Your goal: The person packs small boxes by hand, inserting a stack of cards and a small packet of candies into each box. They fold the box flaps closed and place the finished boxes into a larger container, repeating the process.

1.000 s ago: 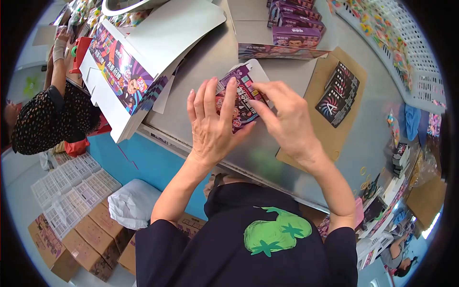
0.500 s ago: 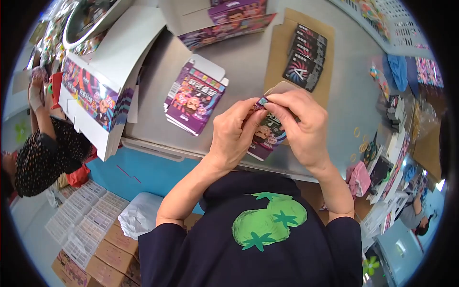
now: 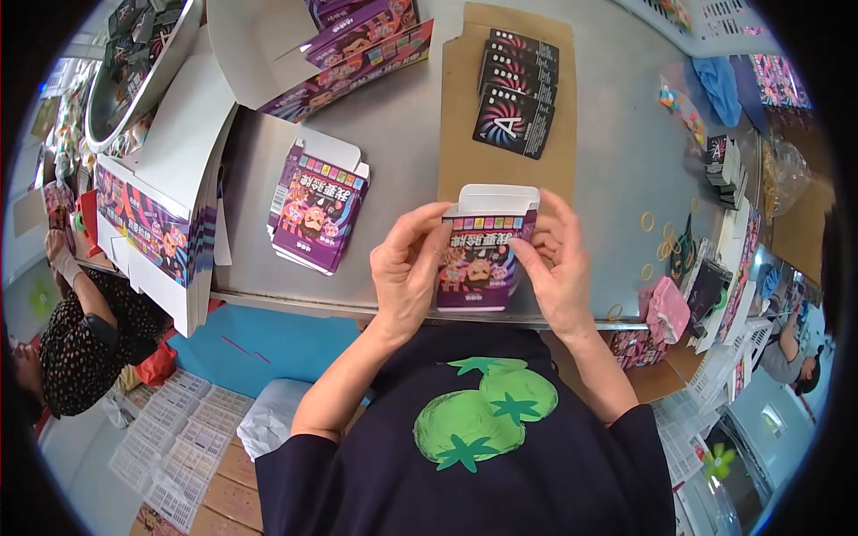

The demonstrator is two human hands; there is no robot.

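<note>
Between my two hands, at the table's front edge, is a small purple printed box [image 3: 483,262] with its white top flap standing up. My left hand [image 3: 409,266] grips its left side, thumb on the front face. On the right side my right hand [image 3: 556,268] holds it with the thumb at the front and curled fingers behind. A stack of flattened purple boxes [image 3: 319,207] lies to the left. Beyond the held box, several black card packs [image 3: 514,121] overlap on a brown cardboard sheet [image 3: 465,143].
Large white-and-purple cartons [image 3: 147,223] stand at the left, near an oval tray [image 3: 98,107] of black packs. An open display box [image 3: 357,67] is at the back. Yellow rubber bands [image 3: 648,221], scissors [image 3: 683,253] and a pink cloth [image 3: 668,310] lie right. A co-worker [image 3: 80,330] sits far left.
The box in my hands has turned upright, its front now visible and top flap raised. My fingers have moved from its top corner to its sides. The view has shifted slightly.
</note>
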